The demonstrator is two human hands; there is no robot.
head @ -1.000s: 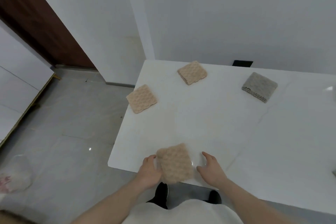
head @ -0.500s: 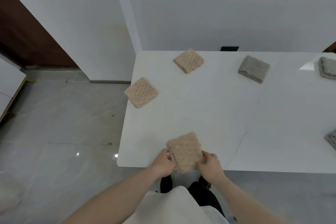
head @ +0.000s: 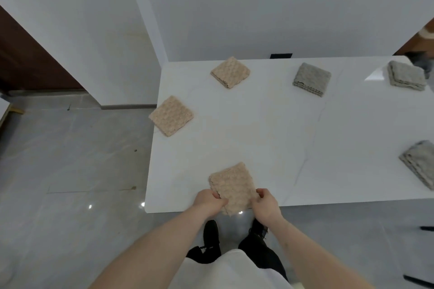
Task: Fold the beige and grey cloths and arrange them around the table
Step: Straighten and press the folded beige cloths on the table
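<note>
Hands, left (head: pixel 209 202), right (head: pixel 265 204), pinching folded beige cloth (head: pixel 231 186), table (head: pixel 270 134) edge

Head-worn camera looks steeply down over the table (head: pixel 258 124).

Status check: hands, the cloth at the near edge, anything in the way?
Left hand and right hand both grip the beige cloth, folded, overhanging the table near edge. Two beige, three grey folded cloths set apart. Nothing in the way.

both hands (head: pixel 210 202) now pinch the beige cloth's (head: pixel 231 186) near corners
</note>
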